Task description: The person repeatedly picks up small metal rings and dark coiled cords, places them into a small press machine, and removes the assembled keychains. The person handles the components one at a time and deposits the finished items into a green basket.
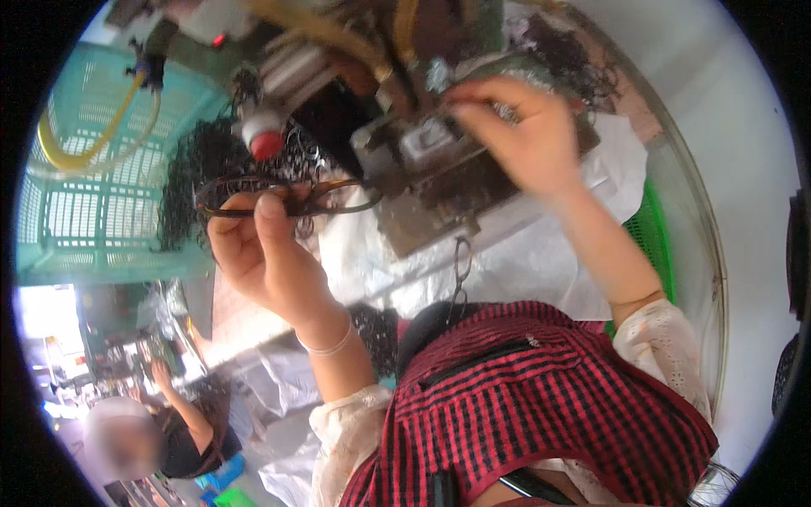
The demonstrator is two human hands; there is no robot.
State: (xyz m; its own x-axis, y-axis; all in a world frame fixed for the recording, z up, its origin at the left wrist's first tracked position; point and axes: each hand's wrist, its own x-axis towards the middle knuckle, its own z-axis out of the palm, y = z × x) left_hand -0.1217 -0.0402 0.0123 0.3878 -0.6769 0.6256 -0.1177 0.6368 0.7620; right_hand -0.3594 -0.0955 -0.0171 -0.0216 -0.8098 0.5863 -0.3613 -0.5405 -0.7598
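My left hand point(269, 249) pinches a dark brown eyeglass frame point(296, 203) between thumb and fingers, holding it up to the left of a metal machine fixture point(460, 182). My right hand point(528, 139) reaches over the fixture's far right side, thumb and forefinger brought together at its top. Motion smears those fingertips, and whatever lies between them is too small to name. Near them, a pale metal block point(429, 138) sits on top of the fixture. A thin dark looped piece point(462, 260) hangs from the fixture's front.
A red push button point(266, 145) sticks out left of the fixture. Many dark frame parts point(190, 182) are heaped beside a teal crate point(80, 207). White sheeting point(541, 253) lies beneath the machine, with a green basket point(652, 232) at right. Another person point(190, 422) works at lower left.
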